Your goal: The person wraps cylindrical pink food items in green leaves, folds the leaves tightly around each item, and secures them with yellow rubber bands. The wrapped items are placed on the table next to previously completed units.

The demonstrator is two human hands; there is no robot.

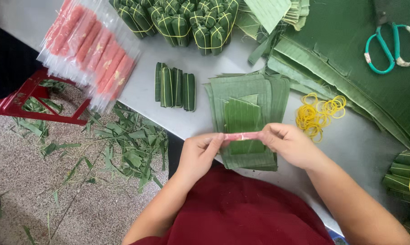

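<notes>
on the grey table [186, 118], leaf stacks [248, 90] lie; scraps [132, 149] litter floor.

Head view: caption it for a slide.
Both hands, left hand and right hand, hold a pink stick over stacked leaves.

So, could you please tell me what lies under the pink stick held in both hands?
Under the pink stick lies a small folded leaf piece on a stack of cut banana leaves. The table beneath the stack is covered.
</notes>
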